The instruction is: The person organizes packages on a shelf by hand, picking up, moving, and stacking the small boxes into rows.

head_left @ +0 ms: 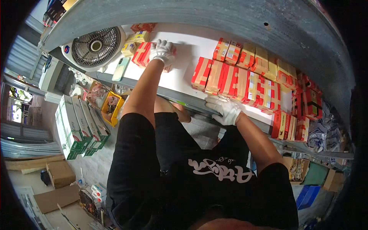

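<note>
My left hand [163, 51], in a white knit glove, lies over a red-and-tan taped box [142, 54] on the white shelf. Its fingers curl over the box's far side, and the hand covers the middle of the box. My right hand [224, 109], gloved too, rests at the shelf's front edge with its fingers stretched out and nothing in them. Just beyond it stands a row of similar taped boxes [234, 82], packed side by side. A second row [249, 57] sits behind that one.
A round fan [96, 46] stands at the shelf's left end. Near it are a phone [120, 69] and small yellow boxes [129, 48]. Long white-and-green cartons [74, 122] and a yellow bin [113, 109] are below left. A grey metal beam [214, 15] crosses above.
</note>
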Available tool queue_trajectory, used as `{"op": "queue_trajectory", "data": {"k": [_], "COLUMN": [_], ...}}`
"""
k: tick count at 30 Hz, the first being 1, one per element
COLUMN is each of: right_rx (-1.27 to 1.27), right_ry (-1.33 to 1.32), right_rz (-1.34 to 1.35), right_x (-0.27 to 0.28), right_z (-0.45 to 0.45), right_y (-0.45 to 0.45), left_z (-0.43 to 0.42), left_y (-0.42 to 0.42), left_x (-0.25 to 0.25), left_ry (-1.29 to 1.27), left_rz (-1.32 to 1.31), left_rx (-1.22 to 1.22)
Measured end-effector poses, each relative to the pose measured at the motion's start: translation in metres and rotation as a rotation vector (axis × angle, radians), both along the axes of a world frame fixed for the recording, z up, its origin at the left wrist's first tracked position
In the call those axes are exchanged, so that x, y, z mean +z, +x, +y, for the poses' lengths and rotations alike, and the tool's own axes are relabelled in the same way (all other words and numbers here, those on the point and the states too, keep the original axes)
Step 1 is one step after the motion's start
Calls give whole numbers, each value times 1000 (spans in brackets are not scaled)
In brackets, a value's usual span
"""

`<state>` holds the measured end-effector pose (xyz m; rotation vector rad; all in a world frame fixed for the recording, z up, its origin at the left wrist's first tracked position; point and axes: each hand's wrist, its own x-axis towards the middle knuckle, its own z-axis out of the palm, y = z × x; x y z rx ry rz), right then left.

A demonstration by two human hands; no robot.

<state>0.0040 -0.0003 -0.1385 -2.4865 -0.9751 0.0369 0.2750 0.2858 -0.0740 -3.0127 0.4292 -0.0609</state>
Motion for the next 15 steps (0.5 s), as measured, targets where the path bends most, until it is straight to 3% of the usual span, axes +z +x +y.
{"op": "queue_trajectory", "data": {"k": [3, 7, 11, 12, 15], "right_rx": [1, 11, 21, 21, 20], "right_ry": [29, 2, -31, -31, -35], "right_rz": [-12, -29, -21, -26, -80], "right_x": [-5, -3, -8, -8, -13], "right_z": [0, -1, -1, -2, -2], "right_y": [2, 1, 3, 4, 1], "left_z": [2, -5, -19, -31, -36], "left_y": [2, -30, -45, -55, -52], "left_x": [-2, 12, 7, 19, -15], "left_ry": [9, 163, 76, 151, -6], "left_rz": [0, 38, 130, 248, 199], "left_rx": [-154, -71, -7, 17, 35]}}
